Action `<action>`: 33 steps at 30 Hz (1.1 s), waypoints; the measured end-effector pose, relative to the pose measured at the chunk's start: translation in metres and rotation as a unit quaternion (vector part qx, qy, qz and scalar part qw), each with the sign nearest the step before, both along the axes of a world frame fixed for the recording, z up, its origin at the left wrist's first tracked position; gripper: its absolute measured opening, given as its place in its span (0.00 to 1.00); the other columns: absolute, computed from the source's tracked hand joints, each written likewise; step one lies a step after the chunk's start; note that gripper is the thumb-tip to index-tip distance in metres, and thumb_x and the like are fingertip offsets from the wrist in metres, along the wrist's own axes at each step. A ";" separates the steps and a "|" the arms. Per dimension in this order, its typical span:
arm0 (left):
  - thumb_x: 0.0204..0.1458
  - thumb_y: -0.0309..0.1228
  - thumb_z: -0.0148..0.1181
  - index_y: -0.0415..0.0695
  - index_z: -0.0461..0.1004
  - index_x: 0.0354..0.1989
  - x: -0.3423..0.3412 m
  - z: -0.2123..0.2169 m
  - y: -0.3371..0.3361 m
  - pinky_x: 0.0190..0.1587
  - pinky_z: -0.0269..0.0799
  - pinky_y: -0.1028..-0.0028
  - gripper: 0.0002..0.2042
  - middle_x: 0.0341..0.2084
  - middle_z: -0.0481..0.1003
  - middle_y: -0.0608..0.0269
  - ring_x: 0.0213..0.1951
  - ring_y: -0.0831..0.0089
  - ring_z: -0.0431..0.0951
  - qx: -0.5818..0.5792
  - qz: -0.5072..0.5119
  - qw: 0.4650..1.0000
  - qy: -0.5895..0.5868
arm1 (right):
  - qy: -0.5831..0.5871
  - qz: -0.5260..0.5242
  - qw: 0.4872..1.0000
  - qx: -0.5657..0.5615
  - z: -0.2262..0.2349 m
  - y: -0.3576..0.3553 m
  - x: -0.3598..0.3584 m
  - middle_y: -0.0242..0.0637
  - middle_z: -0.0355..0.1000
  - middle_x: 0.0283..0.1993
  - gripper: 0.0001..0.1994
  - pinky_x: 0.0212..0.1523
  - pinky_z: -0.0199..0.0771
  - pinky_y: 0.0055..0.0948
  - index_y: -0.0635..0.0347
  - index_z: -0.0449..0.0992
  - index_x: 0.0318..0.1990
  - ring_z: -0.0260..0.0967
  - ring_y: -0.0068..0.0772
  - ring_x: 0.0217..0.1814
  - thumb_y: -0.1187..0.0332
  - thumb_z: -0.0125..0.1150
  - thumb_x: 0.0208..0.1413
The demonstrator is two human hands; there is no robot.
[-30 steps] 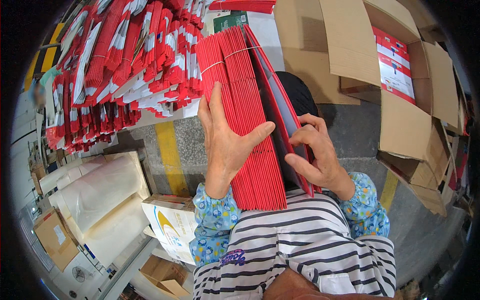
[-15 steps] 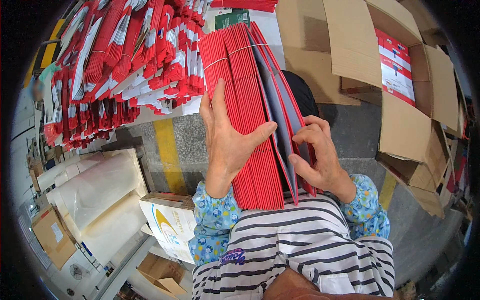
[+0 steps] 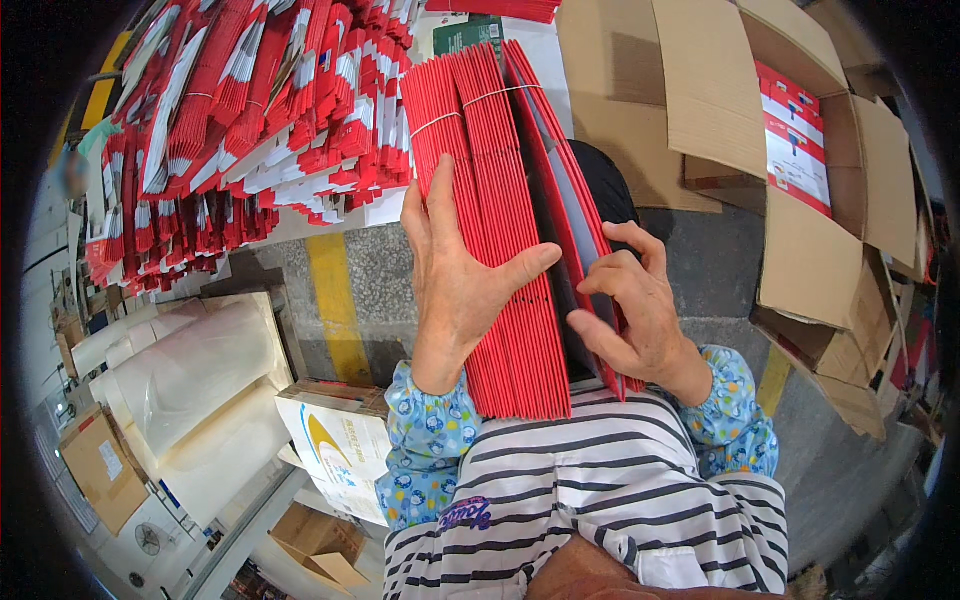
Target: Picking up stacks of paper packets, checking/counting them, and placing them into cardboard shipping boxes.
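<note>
A thick stack of red folded cardboard pieces [image 3: 500, 230] stands on edge against my body, pleated edges up. One white rubber band [image 3: 435, 123] crosses its left bundle; another band [image 3: 500, 93] spans the right bundle and the pieces beyond. My left hand [image 3: 455, 275] holds the stack, fingers along its left side and thumb over the top edges. On the right, several red pieces with grey inner faces [image 3: 565, 200] lean away, leaving a dark gap. My right hand [image 3: 640, 310] curls over their edge, index finger and thumb bent toward the gap; its other fingertips are partly hidden.
A large heap of red and white folded cardboard [image 3: 270, 110] covers the table at the far left. An open carton [image 3: 810, 230] holding red and white printed boxes stands at the right. Plastic-covered sheets [image 3: 200, 370] and a white printed carton [image 3: 335, 440] lie at the left.
The grey-faced pieces that stood near the stack have swung right against the others, widening the gap. My right thumb and fingers have shifted slightly; my left hand stays on the stack.
</note>
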State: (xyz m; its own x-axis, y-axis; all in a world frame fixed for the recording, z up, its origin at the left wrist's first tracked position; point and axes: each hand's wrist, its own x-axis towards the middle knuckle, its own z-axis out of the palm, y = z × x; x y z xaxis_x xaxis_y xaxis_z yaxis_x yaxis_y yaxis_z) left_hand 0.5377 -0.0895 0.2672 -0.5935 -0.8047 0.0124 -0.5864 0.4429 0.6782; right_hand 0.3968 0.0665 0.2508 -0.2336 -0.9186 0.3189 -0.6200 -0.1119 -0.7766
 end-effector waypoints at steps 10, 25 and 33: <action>0.29 0.52 0.78 0.45 0.48 0.69 0.000 0.001 0.000 0.62 0.59 0.51 0.58 0.64 0.47 0.35 0.65 0.38 0.53 0.003 0.002 1.000 0.002 | -0.004 0.000 1.000 0.014 0.000 -0.003 0.001 0.38 0.69 0.39 0.17 0.60 0.54 0.52 0.56 0.73 0.38 0.57 0.53 0.60 0.62 0.72 0.42; 0.29 0.48 0.79 0.45 0.48 0.69 -0.002 0.002 0.002 0.62 0.59 0.51 0.58 0.64 0.47 0.35 0.65 0.38 0.53 -0.001 -0.003 1.000 0.003 | 0.022 -0.013 1.000 0.007 0.002 -0.002 0.002 0.35 0.71 0.37 0.18 0.64 0.46 0.57 0.54 0.73 0.37 0.59 0.50 0.60 0.56 0.71 0.43; 0.29 0.49 0.79 0.46 0.48 0.69 -0.001 0.003 0.001 0.63 0.58 0.51 0.58 0.64 0.46 0.35 0.65 0.39 0.52 0.005 -0.003 1.000 0.001 | 0.020 -0.001 1.000 0.019 0.005 -0.004 0.005 0.35 0.69 0.40 0.19 0.63 0.48 0.57 0.54 0.73 0.38 0.56 0.50 0.61 0.55 0.72 0.42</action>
